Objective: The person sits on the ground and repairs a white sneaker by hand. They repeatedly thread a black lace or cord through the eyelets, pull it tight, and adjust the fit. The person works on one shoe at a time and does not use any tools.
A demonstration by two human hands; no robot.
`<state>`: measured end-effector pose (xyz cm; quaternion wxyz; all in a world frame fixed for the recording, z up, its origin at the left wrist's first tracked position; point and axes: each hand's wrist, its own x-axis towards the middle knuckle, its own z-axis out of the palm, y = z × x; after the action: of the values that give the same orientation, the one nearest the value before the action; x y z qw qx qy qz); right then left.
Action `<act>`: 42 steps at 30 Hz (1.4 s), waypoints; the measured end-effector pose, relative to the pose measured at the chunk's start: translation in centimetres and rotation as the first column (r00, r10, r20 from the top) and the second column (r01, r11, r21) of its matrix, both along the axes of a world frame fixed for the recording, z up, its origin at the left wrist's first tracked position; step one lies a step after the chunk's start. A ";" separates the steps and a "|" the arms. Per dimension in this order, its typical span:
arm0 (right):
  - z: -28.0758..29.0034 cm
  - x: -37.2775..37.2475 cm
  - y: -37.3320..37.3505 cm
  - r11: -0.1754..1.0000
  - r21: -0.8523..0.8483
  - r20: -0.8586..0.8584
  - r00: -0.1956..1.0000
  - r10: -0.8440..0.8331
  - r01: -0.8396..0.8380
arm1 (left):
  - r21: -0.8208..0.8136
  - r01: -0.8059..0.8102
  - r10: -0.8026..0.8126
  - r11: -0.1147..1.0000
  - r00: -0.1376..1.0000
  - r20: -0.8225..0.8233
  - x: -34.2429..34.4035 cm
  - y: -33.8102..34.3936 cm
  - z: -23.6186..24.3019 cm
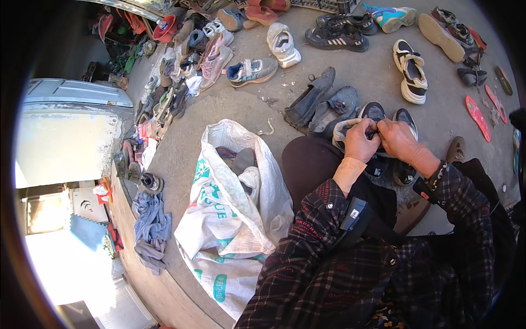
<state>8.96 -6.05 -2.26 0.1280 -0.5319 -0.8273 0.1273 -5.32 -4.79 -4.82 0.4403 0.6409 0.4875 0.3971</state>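
Note:
Above my knees, my left hand is closed on a shoe with a pale rim and a dark inside. Close beside it, my right hand pinches at the same shoe's opening, fingertips almost touching the left ones. Fingers cover most of the shoe. Just beyond stand dark sneakers with white soles. Left of these lies a pair of worn black shoes. By my left knee an open white woven sack holds several shoes, among them a white one.
Loose shoes cover the concrete ahead: a grey-blue sneaker, a white sneaker, black striped sneakers and a black-and-white one. Pink insoles lie at right. A shoe heap and crumpled blue cloth lie left.

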 end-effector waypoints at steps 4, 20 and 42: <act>-0.7 0.3 -0.6 0.991 0.118 -0.117 0.990 0.074 -0.060 | -0.106 -0.012 0.008 0.994 0.999 -0.033 0.0 -0.2 0.1; -3.2 -0.5 -1.3 0.961 -0.013 -0.543 0.805 -0.238 0.275 | -0.133 0.031 -0.042 0.991 0.996 -0.076 -0.2 0.1 -0.2; -3.0 0.2 -0.8 0.968 0.097 -0.504 0.850 -0.154 0.233 | -0.040 0.106 -0.110 0.994 0.988 -0.112 -0.1 0.3 -0.8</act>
<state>9.15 -6.82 -5.25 0.3875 -0.5511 -0.7166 0.1806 -5.46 -4.51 -5.64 0.4437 0.6803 0.4831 0.3271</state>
